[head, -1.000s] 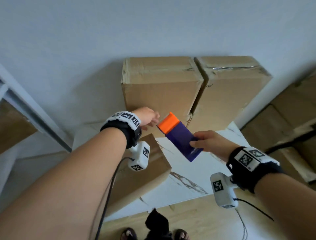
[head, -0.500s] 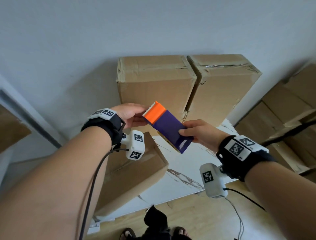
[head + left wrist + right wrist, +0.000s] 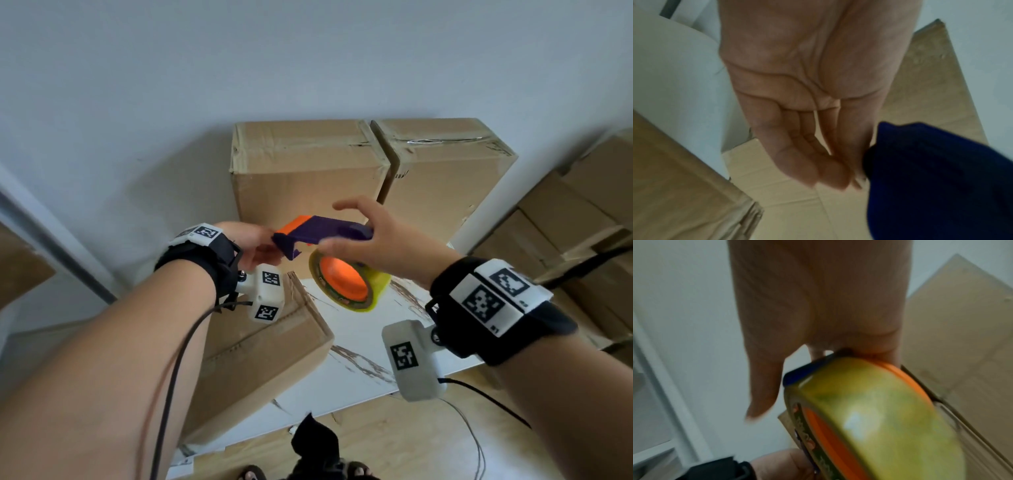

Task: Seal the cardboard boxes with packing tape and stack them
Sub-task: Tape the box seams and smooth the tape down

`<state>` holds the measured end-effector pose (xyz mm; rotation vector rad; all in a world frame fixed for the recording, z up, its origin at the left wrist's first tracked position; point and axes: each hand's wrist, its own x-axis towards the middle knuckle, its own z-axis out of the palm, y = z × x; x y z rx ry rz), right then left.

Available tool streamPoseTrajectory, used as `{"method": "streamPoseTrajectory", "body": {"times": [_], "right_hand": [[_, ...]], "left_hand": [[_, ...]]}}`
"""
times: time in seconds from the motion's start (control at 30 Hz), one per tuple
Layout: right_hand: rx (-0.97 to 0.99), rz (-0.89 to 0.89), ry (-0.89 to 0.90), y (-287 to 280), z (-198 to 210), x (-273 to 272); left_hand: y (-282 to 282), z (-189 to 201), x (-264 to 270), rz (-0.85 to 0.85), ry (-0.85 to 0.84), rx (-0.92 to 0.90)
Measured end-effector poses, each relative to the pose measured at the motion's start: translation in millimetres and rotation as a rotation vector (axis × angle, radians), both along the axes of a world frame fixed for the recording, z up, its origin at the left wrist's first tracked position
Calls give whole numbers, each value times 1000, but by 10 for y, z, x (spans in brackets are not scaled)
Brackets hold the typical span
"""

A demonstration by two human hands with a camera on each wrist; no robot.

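Observation:
My right hand (image 3: pixel 356 228) grips a tape dispenser (image 3: pixel 322 233) by the right end of its purple body, thumb under it and forefinger stretched out above. The dispenser has an orange blade end and carries a yellow-green tape roll (image 3: pixel 346 282) on an orange core; the roll (image 3: pixel 869 418) fills the right wrist view. My left hand (image 3: pixel 255 248) is at the dispenser's left end. Its fingers (image 3: pixel 824 168) lie nearly straight beside the purple body (image 3: pixel 931 178); the thumb is hidden. Two tall cardboard boxes (image 3: pixel 305 178) (image 3: pixel 442 178) stand against the wall behind.
A third cardboard box (image 3: pixel 260 346) lies on the white marbled tabletop (image 3: pixel 359 356) under my left wrist. More cardboard boxes (image 3: pixel 565 240) are piled at the right. Wooden floor and my feet show below the table's near edge.
The dispenser has turned from tilted to nearly level, so the tape roll now shows beneath it. My right hand shifted its hold and lifted its forefinger. My left hand stays at the orange end.

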<state>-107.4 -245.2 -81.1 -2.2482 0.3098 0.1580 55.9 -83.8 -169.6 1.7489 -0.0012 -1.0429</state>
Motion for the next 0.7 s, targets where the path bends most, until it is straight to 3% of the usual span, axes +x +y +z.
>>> {"method": "streamPoseTrajectory", "body": {"times": [0.1,0.17,0.43,0.7], "right_hand": [[-223,197,34,77,179,-99],[-317,201,-14,131,219,-118],[-287,158,23,199,29,-108],[-241,255,77,321,-314,-75]], "left_hand": [[-8,64,11,5,53,-44],[-19,78,-9,-62,39,-49],[91,-120,-78,26,-45,-1],[445,-438,-255,234,122,-20]]}}
